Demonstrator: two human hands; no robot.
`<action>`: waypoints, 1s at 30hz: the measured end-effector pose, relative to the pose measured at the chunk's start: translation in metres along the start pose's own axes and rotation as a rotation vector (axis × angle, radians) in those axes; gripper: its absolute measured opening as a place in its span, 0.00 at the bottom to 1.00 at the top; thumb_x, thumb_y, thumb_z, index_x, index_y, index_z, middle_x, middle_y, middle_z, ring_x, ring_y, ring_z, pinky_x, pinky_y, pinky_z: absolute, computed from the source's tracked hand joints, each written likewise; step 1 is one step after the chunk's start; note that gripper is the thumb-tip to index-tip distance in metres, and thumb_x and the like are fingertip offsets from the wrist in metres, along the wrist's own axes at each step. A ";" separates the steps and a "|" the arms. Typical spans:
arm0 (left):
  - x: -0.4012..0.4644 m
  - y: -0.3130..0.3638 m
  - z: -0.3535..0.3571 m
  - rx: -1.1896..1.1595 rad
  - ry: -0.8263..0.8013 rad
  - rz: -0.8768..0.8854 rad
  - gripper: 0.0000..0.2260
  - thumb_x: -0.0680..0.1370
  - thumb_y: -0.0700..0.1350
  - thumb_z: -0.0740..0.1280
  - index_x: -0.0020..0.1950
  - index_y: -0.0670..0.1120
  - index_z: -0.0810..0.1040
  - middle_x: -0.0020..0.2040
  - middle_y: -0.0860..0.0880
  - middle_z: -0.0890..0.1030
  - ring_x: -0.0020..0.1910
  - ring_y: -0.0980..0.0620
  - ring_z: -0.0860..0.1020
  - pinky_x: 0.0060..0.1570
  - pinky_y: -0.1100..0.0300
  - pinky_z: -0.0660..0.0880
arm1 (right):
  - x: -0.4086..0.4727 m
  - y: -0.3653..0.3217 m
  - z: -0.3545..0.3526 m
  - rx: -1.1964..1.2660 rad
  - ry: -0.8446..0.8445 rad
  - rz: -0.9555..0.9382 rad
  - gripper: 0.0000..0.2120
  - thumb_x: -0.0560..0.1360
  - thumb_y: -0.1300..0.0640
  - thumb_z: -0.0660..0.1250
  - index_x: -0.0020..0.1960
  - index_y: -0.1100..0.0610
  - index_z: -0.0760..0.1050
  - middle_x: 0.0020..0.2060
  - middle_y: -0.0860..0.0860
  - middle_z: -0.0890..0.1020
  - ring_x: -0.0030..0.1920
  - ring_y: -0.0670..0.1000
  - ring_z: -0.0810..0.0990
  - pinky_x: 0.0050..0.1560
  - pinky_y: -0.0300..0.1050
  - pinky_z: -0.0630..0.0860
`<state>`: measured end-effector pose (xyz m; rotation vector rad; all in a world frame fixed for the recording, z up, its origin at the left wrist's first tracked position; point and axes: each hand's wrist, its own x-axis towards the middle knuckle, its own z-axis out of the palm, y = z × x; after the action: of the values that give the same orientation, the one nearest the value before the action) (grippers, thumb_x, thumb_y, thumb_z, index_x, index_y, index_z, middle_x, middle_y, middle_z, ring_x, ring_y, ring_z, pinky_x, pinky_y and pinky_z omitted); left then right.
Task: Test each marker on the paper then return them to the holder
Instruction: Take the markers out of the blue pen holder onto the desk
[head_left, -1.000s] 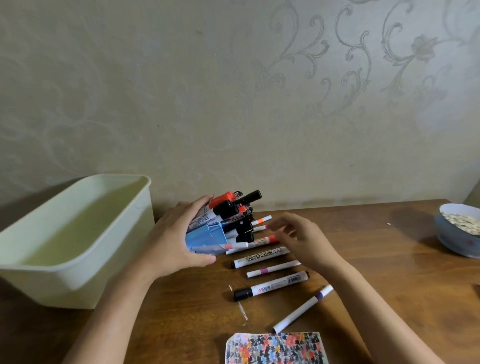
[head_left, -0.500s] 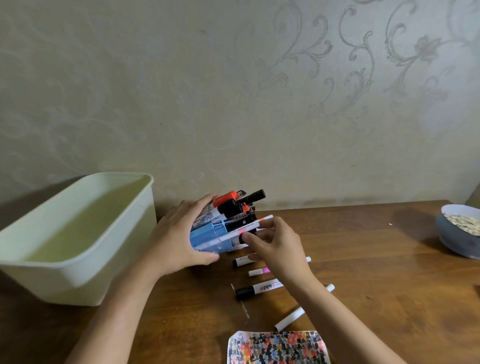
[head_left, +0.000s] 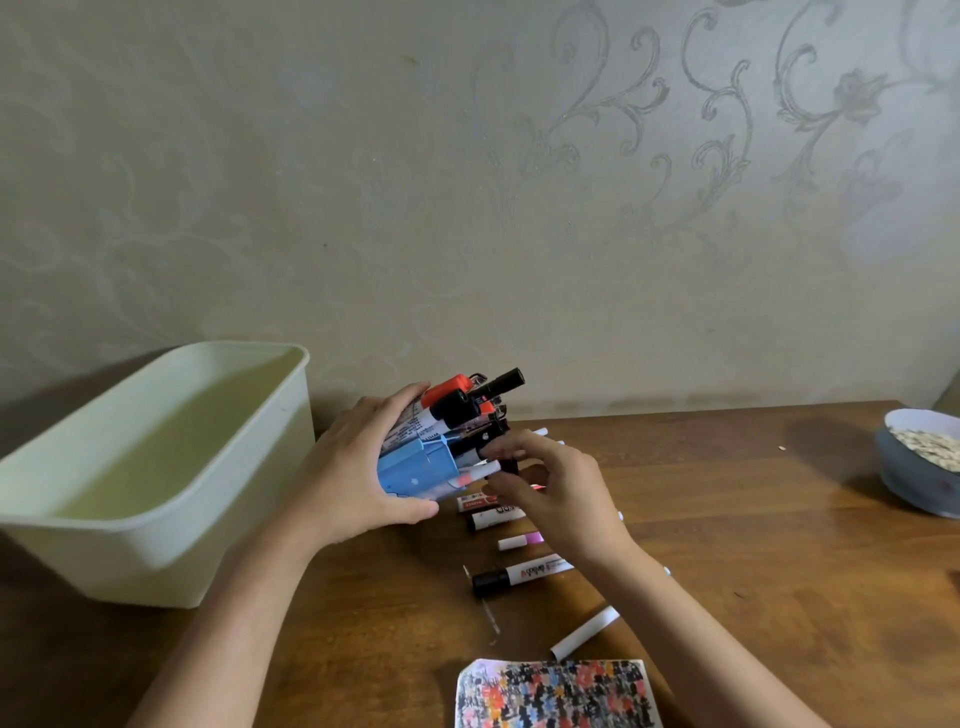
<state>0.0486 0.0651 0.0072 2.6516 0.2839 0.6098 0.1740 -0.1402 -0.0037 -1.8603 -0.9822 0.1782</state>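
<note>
My left hand (head_left: 358, 467) grips a blue marker holder (head_left: 415, 470), tipped on its side with its mouth facing right and several markers with red and black caps (head_left: 467, 397) sticking out. My right hand (head_left: 556, 488) pinches a white marker (head_left: 480, 472) whose end sits in the holder's mouth. Several more markers lie on the wooden table under and beside that hand, among them a black-capped one (head_left: 519, 574), a pink-banded one (head_left: 519, 540) and a white one (head_left: 584, 633). The scribbled test paper (head_left: 558, 693) lies at the near edge.
A large pale green plastic bin (head_left: 156, 551) stands at the left of the table. A blue bowl (head_left: 904, 478) of seeds sits at the far right edge. The patterned wall closes off the back of the table.
My right hand picked a white marker from the row on the table and brought it left, sliding it deeper into the holder's mouth. My left hand kept the holder tipped.
</note>
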 end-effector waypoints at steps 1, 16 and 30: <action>0.000 0.000 0.000 -0.003 0.008 -0.003 0.52 0.60 0.62 0.80 0.77 0.65 0.54 0.64 0.59 0.68 0.62 0.59 0.68 0.62 0.53 0.72 | 0.000 0.000 -0.002 -0.027 -0.037 -0.026 0.18 0.76 0.62 0.72 0.62 0.47 0.78 0.56 0.43 0.81 0.53 0.44 0.83 0.54 0.41 0.82; 0.000 0.002 0.001 -0.027 0.037 -0.029 0.52 0.60 0.60 0.81 0.76 0.67 0.53 0.64 0.59 0.69 0.62 0.58 0.68 0.63 0.52 0.72 | 0.008 0.017 -0.048 0.189 0.078 0.032 0.05 0.77 0.60 0.69 0.51 0.53 0.81 0.42 0.48 0.86 0.42 0.46 0.85 0.48 0.44 0.83; 0.001 -0.001 0.001 -0.055 0.040 -0.049 0.53 0.59 0.64 0.80 0.76 0.66 0.52 0.66 0.60 0.68 0.64 0.59 0.68 0.63 0.50 0.73 | 0.009 0.055 -0.069 -0.003 -0.186 0.066 0.03 0.76 0.54 0.70 0.49 0.51 0.82 0.45 0.48 0.85 0.47 0.47 0.83 0.51 0.48 0.82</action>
<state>0.0497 0.0662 0.0058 2.5740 0.3379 0.6464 0.2455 -0.1917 -0.0112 -1.9058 -1.0475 0.3951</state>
